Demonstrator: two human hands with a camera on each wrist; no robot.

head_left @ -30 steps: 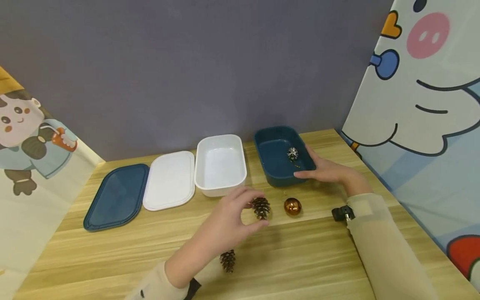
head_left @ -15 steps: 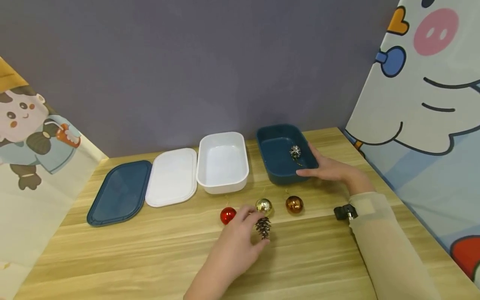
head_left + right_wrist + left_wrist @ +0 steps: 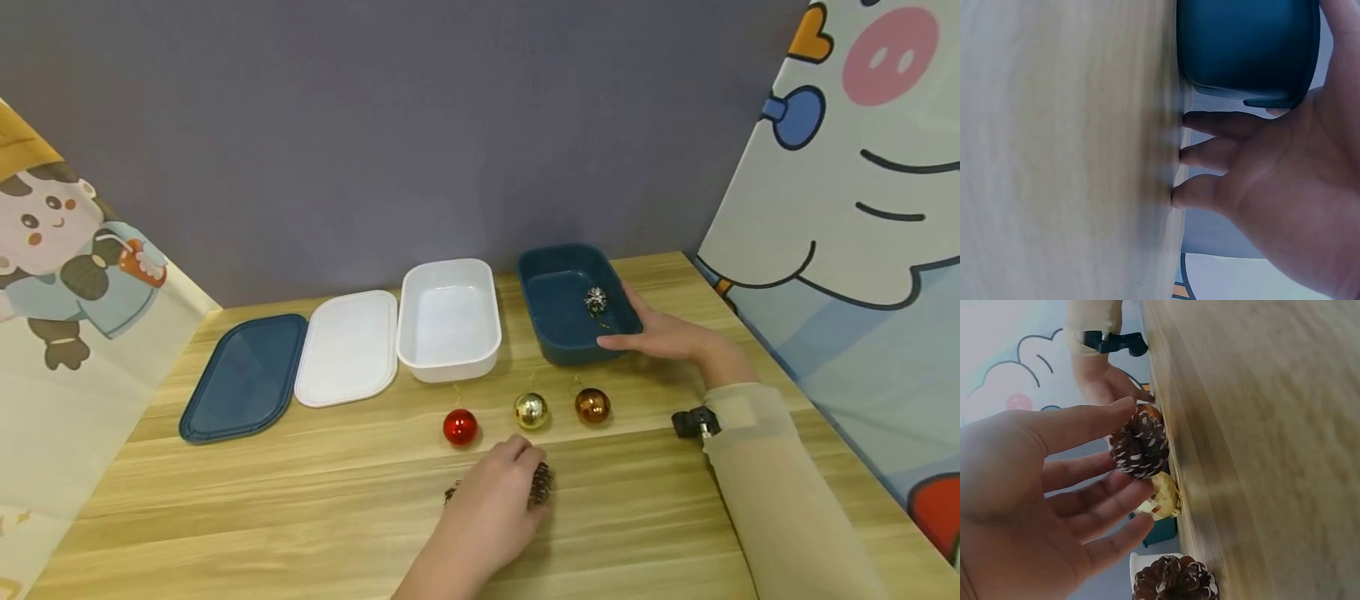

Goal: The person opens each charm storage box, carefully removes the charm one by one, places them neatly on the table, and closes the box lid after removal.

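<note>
My left hand (image 3: 497, 508) pinches a brown pine cone (image 3: 1140, 445) between thumb and fingertips, low over the wooden table. In the head view the hand covers part of that pine cone. A second pine cone (image 3: 1175, 580) stands to the left of the hand, mostly hidden behind it from above. The right hand (image 3: 663, 337) rests at the near right corner of a dark blue container (image 3: 558, 354), thumb along the front rim and fingers spread down its side to the tabletop. Inside the container lies a small white-tipped ornament (image 3: 596, 300) with a gold loop.
A red ball (image 3: 461, 427), a gold ball (image 3: 531, 410) and a copper-brown ball (image 3: 592, 406) form a row in front of the containers. Left of the blue one is a white container (image 3: 450, 372), then a white lid (image 3: 347, 350) and a blue lid (image 3: 243, 379). A grey wall stands behind.
The left hand has brought its pine cone back from beside the balls towards the near side of the table, uncovering the red and gold balls. The right hand stays at the blue container.
</note>
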